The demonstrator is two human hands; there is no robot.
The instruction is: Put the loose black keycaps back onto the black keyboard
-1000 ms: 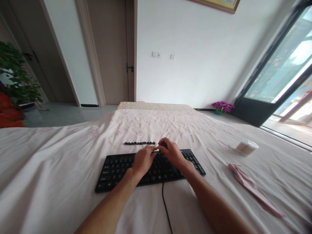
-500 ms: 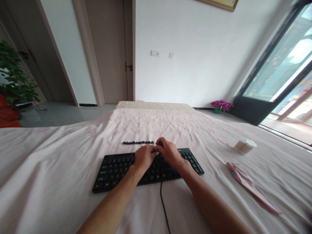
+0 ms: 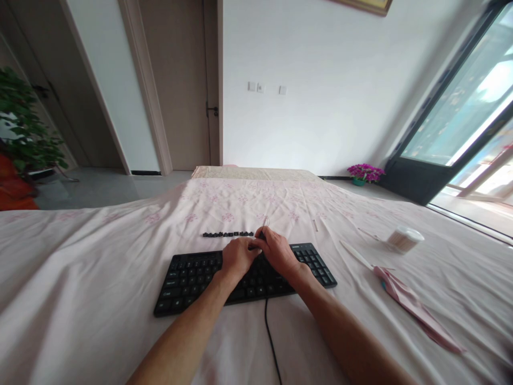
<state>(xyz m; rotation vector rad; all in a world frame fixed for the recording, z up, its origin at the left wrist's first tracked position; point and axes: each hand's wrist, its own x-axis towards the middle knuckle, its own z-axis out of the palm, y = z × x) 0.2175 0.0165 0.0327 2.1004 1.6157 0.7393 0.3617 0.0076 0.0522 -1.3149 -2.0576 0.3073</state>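
Note:
A black keyboard (image 3: 186, 278) lies on the cloth with its cable (image 3: 271, 331) running towards me. Over its upper middle, my two hands meet at the fingertips. My right hand (image 3: 278, 250) is closed around a black-handled keycap puller (image 3: 266, 221), whose thin wire loops point up and away. My left hand (image 3: 238, 259) has its fingers pinched together against the right one; whatever is between them is hidden, perhaps a small dark piece. Just beyond the keyboard's back edge, several black keycaps (image 3: 228, 234) stand in a row to the left of the puller.
On the right are a clear tub of cotton swabs (image 3: 405, 239), single swabs (image 3: 368, 234), and a pink cloth (image 3: 412, 307) by a white stick (image 3: 355, 253). Another thin stick (image 3: 315, 225) lies behind the keyboard. A pale floral cloth (image 3: 100, 278) covers the surface in folds.
Both hands stay together over the keyboard, with only a slight shift of the fingers and wire loops. The whole view has drifted a little.

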